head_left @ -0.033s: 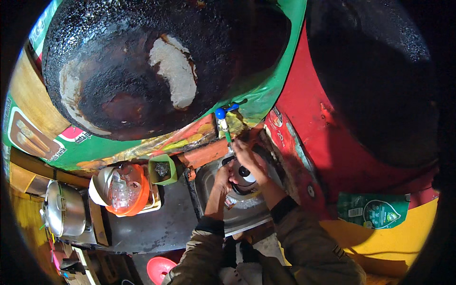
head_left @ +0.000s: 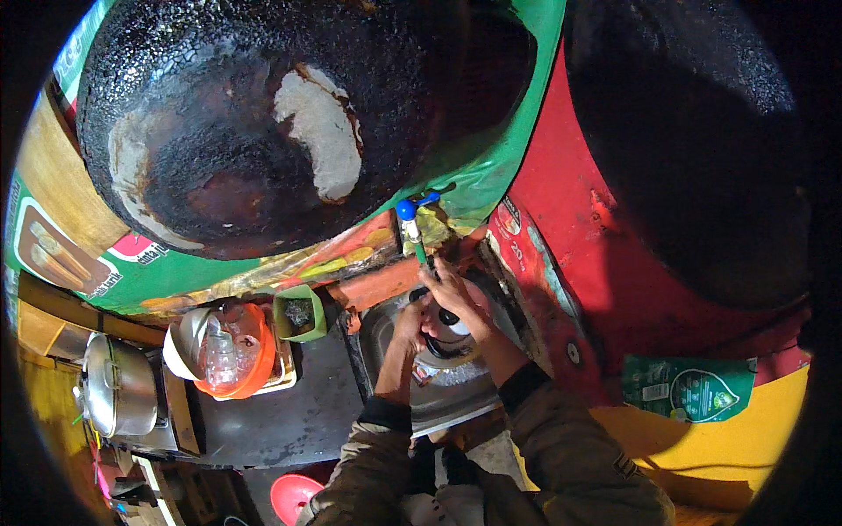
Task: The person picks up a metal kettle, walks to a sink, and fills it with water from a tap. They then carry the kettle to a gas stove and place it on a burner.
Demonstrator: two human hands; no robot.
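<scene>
Both my hands are over a metal sink (head_left: 474, 388), just below a tap (head_left: 410, 219) with a blue handle and a short green hose (head_left: 420, 252). Closed at the left side of a pale round piece with a black knob (head_left: 448, 316), perhaps a lid, is my left hand (head_left: 410, 326). My right hand (head_left: 456, 294) reaches across its far side, fingers close together by the hose's end. What those fingers hold, if anything, is hidden. A dark curved rim shows below the pale piece.
Left of the sink, a dark counter (head_left: 289, 421) bears a green square container (head_left: 314, 325), an orange basin (head_left: 266, 355) with clear glassware, and a lidded metal pot (head_left: 123, 386). Large blackened pans (head_left: 219, 131) rise behind. A green pouch (head_left: 688, 388) lies right; a red stool-like piece (head_left: 294, 497) is below.
Both hands and the pale piece have shifted very slightly. My right fingers sit a little lower and further left by the hose. Nothing has visibly been taken up or let go.
</scene>
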